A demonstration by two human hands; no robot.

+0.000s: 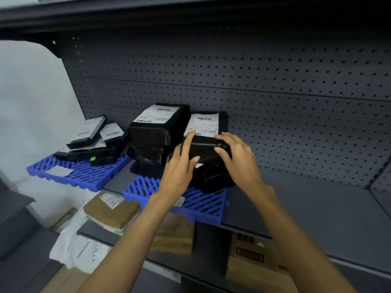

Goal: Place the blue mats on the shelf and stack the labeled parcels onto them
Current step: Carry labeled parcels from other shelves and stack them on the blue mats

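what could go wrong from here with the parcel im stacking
The top parcel, between the left hand and right hand, sits on a crumpled black bag; it may tilt or slide once released.
The right mat overhangs the shelf's front edge, so a bump could shift it and the stack.
The left mat juts past the shelf edge and might tip.

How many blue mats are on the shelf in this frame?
2. The left mat lies at the left end of the shelf under small flat parcels; the middle mat sits at its front edge beneath black bagged parcels. Stacked parcels could hide another.
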